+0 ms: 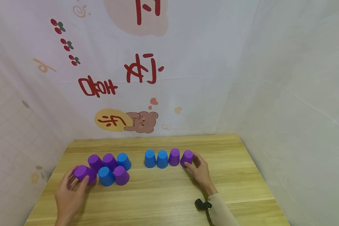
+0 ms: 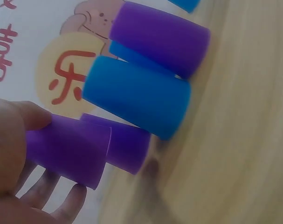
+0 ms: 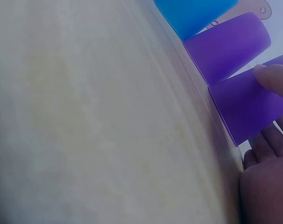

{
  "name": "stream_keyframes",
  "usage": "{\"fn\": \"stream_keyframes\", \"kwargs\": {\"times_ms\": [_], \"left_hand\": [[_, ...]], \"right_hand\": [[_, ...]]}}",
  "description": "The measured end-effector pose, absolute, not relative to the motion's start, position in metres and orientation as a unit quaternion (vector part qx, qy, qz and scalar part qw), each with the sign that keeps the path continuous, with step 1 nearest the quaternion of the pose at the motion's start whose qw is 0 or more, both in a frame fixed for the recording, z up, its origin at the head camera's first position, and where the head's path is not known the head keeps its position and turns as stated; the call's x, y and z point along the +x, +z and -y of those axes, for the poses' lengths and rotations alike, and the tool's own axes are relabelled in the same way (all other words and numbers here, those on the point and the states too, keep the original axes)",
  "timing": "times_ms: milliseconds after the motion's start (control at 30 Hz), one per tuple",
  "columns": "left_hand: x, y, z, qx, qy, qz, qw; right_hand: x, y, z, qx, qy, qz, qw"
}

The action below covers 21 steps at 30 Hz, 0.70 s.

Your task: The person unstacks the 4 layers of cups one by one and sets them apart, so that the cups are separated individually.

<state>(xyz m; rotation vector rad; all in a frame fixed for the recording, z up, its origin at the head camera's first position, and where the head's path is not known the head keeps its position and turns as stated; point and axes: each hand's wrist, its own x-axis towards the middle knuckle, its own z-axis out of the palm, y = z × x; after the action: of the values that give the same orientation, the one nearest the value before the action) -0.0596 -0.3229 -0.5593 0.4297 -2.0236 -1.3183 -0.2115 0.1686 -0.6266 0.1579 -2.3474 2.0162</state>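
In the head view, six purple cups (image 1: pixel 110 161) and four blue cups (image 1: pixel 162 159) form groups of six and four; the left hand (image 1: pixel 69 194) grips the leftmost purple cup (image 1: pixel 85 174), the right hand (image 1: pixel 200 172) pinches the rightmost purple cup (image 1: pixel 187 158), over a wood-grain table (image 1: pixel 158 201) before a white printed cloth (image 1: pixel 197 56). The left wrist view shows three purple, three blue. The right wrist view shows two purple, one blue.

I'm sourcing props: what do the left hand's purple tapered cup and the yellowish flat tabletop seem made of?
Purple tapered cup: probably plastic, satin finish, from its even colour and thin rim. Yellowish flat tabletop: wood or printed laminate, low sheen; grain streaks fit either.
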Motion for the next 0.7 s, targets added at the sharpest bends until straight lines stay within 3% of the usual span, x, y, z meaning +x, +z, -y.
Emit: {"fn": "stream_keyframes", "kwargs": {"times_ms": [700], "left_hand": [[-0.067,-0.588,0.322,0.189,-0.492,0.795,0.3]], "right_hand": [[-0.211,-0.626,-0.169,0.052,0.652,0.757,0.018]]}}
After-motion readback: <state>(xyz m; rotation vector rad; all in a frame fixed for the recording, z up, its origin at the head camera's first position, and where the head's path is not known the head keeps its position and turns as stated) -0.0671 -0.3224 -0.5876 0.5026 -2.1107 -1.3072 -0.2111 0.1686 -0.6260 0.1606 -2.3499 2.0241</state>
